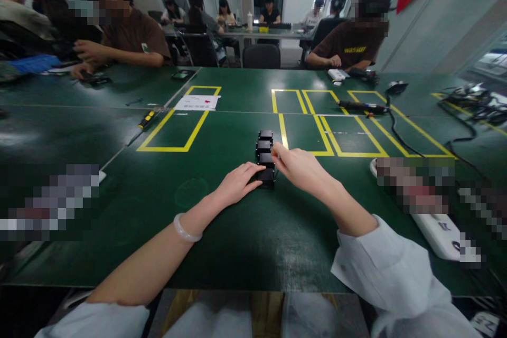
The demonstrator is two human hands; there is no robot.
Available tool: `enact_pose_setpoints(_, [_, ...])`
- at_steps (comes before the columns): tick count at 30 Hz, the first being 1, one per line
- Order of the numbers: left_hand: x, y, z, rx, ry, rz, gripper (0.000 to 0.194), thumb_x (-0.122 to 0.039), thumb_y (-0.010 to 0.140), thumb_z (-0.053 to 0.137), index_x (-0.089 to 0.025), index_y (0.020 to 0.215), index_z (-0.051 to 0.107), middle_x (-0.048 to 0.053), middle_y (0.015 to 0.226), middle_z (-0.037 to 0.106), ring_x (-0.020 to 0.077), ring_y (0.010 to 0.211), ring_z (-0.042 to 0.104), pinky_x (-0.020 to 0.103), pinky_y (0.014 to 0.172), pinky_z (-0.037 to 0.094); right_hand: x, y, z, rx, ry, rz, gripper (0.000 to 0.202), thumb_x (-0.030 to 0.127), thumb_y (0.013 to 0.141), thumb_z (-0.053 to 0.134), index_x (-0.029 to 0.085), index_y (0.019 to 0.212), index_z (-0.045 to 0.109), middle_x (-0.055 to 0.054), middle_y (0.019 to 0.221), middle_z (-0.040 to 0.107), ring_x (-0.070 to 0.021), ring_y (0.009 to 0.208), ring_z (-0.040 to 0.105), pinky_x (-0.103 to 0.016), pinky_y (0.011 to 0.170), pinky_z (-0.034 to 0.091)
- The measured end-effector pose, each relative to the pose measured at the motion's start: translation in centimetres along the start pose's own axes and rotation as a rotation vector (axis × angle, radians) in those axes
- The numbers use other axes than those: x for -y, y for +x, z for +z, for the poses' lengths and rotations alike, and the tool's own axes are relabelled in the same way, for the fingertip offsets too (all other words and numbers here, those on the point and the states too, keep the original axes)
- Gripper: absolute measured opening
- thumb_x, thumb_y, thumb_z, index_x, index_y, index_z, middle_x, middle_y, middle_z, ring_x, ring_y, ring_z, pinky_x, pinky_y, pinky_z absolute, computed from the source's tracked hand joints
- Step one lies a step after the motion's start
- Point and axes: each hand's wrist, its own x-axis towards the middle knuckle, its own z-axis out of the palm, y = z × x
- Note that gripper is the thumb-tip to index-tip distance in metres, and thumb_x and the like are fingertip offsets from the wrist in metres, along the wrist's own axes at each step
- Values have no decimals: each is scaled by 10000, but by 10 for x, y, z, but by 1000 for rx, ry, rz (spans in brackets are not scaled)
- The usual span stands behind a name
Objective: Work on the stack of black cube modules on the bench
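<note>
Several small black box-shaped blocks, the nearest black block [266, 175] among them, stand in a row running away from me on the green table [222, 243]. My left hand [240, 182], with a pale bangle [187, 228] at the wrist, grips the nearest block from the left, thumb on its near side and fingers over its top. At the row's right side is my right hand [295, 166], its thumb and forefinger pinched together beside the second block. What the pinch holds is too small to make out; a thin dark line shows just below it.
Yellow tape outlines [162, 149] mark the table ahead. A yellow-and-black tool [147, 119] lies left; a black cylindrical tool [362, 107] with a cable lies right. A white device [439, 235] is near my right arm. People sit across the table.
</note>
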Motion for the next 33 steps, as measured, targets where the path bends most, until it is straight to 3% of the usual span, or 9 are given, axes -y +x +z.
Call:
enact_pose_setpoints(7, [1,0,1,-13,-8,8,361,-371,942,445,-247,1282,458,68,1164,533,223,1083,529,383,940,447,2,-1,-2,-3,35,-1,234,272,948,288,192,1081,463,-46,822,669,-140,637,559,-254,543,231])
enact_pose_setpoints(12, [-1,0,-1,-1,-5,2,358,-365,942,445,-245,1280,455,69,1170,530,224,1072,533,378,930,453,1,0,0,11,8,6,283,377,966,271,197,1022,482,-55,814,671,-157,661,581,-253,521,207])
enact_pose_setpoints(19, [0,0,0,2,-9,-5,367,-354,938,457,-245,1288,451,65,1173,527,223,1079,526,374,931,452,1,0,-1,20,-17,11,242,333,965,280,204,1035,473,-47,795,664,-160,651,586,-249,525,206])
enact_pose_setpoints(26, [0,0,0,12,-19,-8,378,-356,938,459,-241,1298,450,64,1178,529,225,1087,524,370,932,449,2,-1,-3,31,-3,6,310,388,976,235,197,1024,475,-55,821,668,-167,685,594,-250,532,212])
enact_pose_setpoints(33, [-1,-1,-3,26,-80,-24,395,-376,944,433,-253,1320,450,62,1195,525,222,1116,508,368,964,430,2,-2,-2,30,-24,23,274,312,977,228,192,1087,447,-58,833,674,-161,667,591,-255,546,228])
